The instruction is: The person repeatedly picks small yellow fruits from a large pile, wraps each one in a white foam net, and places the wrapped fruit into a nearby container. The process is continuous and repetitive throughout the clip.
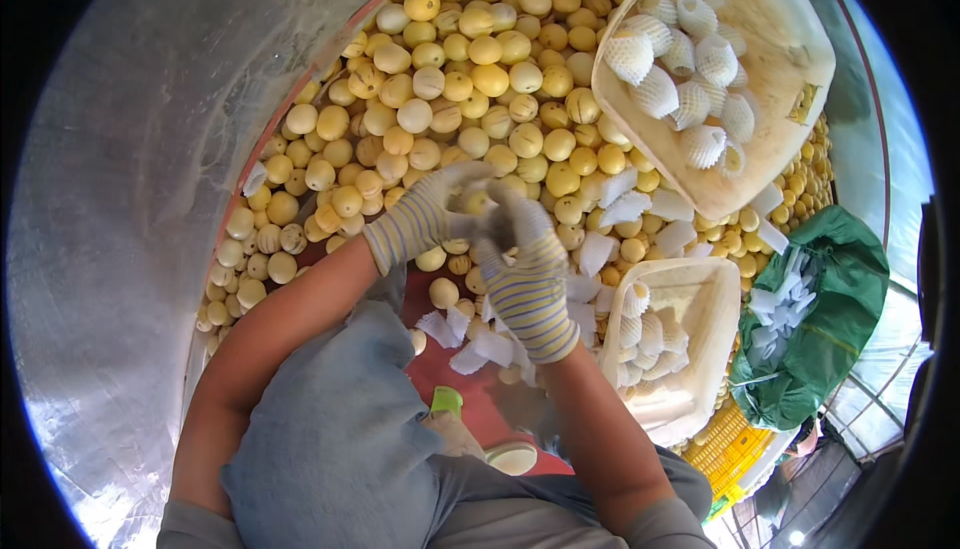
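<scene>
- Hands meet above the fruit heap, both in striped knit gloves.
- Left hand [430,214]: fingers curled together around a small yellow fruit [478,199], gripping it from the person's left.
- Right hand [525,264]: fingers bent in, fingertips [500,211] touching the same fruit from the right; cannot tell whether a net sleeve is pinched between them.
- Fruit sits right between both sets of fingertips, held off the pile.
- Pile of yellow round fruit [480,59] spreads beyond and to both sides of the fingers, on a red sheet [450,369].
- Loose white foam net sleeves [625,204] lie just right of the fingers and below the right wrist.
- Upper cream crate [770,164], far right of the fingers, holds netted fruit.
- Lower cream crate [715,319], near the right wrist, holds more.
- Green bag [840,299] of sleeves sits past the lower crate.
</scene>
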`<action>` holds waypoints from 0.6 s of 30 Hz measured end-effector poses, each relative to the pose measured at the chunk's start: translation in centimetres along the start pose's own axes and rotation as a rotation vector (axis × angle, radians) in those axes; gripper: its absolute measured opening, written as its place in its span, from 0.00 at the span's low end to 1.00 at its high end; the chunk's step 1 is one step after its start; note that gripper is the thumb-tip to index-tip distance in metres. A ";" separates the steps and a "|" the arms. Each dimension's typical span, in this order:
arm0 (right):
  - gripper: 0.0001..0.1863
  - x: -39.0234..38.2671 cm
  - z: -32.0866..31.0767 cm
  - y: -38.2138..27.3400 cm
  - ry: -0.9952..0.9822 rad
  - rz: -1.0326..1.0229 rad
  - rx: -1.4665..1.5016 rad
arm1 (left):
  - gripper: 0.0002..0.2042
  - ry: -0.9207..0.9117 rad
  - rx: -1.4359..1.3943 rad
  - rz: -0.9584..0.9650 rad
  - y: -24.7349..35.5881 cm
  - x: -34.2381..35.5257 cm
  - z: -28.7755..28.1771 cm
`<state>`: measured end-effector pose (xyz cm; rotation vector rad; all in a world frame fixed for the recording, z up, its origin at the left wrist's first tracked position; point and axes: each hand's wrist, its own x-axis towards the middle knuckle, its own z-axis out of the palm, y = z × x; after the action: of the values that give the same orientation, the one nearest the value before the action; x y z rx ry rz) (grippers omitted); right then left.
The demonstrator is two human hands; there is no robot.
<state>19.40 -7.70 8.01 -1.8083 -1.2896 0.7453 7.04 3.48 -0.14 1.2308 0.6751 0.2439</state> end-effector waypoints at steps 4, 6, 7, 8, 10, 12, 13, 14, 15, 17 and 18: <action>0.29 0.2 -0.5 0.4 -0.039 -0.101 0.002 | 0.32 0.007 -0.123 -0.298 -0.4 -1.4 0.5; 0.31 0.1 -1.7 1.7 -0.073 -0.187 -0.304 | 0.29 -0.080 -0.116 -0.247 -0.8 -1.9 1.1; 0.33 0.6 -2.4 1.7 -0.401 -0.031 -0.265 | 0.31 -0.143 -0.194 -0.254 -0.8 -1.7 1.5; 0.30 -0.9 -2.3 2.8 -0.352 -0.136 -0.242 | 0.32 -0.207 -0.273 -0.262 -0.8 -1.6 1.9; 0.27 -1.4 -3.4 2.2 -0.404 -0.115 -0.276 | 0.35 -0.317 -0.300 -0.242 -0.7 -1.4 2.5; 0.23 -2.3 -6.8 1.2 -0.450 0.106 -0.346 | 0.35 -0.363 -0.363 -0.303 -0.1 -1.4 2.6; 0.21 -3.0 -9.2 2.0 -0.466 0.122 -0.359 | 0.35 -0.339 -0.408 -0.345 -0.5 -1.2 2.2; 0.20 -3.6 -11.4 1.9 -0.528 0.219 -0.415 | 0.35 -0.301 -0.449 -0.392 -1.3 -0.8 1.2; 0.19 -3.9 -13.6 2.2 -0.643 0.392 -0.548 | 0.34 -0.264 -0.490 -0.437 -1.9 -0.8 0.4; 0.22 -6.1 -19.1 5.1 -0.822 0.590 -0.824 | 0.32 -0.191 -0.380 -0.405 -1.6 -0.9 0.3; 0.24 -8.0 -22.0 6.8 -0.869 0.575 -0.951 | 0.31 -0.158 -0.329 -0.388 -1.5 -0.8 0.5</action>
<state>38.11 -22.15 14.03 -2.8500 -1.8847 1.5199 6.41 2.17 -1.19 0.7767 0.6906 -0.0644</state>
